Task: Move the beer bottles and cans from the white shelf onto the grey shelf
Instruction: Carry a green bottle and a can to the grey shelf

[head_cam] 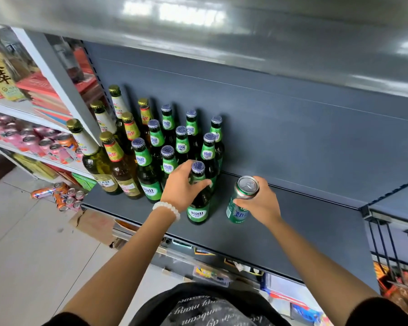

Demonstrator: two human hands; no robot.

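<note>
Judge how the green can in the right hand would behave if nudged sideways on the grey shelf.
The green can is tall and narrow, so it would probably tip. Once down, it would likely roll on the smooth grey shelf.

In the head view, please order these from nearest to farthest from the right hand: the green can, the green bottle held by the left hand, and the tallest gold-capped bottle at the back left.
1. Green can: in the right hand itself.
2. Green bottle: just to its left, held by the left hand.
3. Gold-capped bottle: far left, at the back.
</note>
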